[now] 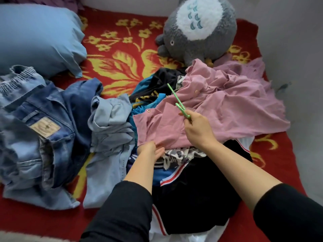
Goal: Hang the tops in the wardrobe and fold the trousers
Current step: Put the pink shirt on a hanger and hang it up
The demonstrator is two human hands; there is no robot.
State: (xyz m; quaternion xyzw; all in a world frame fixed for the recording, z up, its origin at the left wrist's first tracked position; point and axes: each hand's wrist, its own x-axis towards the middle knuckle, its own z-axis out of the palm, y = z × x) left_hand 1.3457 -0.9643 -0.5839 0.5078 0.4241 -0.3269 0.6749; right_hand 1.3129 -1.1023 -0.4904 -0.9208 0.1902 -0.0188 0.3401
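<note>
Farthest left on the bed (122, 67) lie blue jeans (57, 110), tan patch (45, 127) unreadable. The left hand (150, 151) touches the pink shirt (218, 105) at its hem atop the pile, fingers straight. The right hand (197, 130) grips a green hanger (178, 102) above it.

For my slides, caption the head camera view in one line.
Right hand holds a green hanger over a pink shirt while left hand touches its hem.

Right hand (199, 131) round a green hanger (178, 102) over the pink shirt (227, 105), left hand (150, 151) at its hem
</note>
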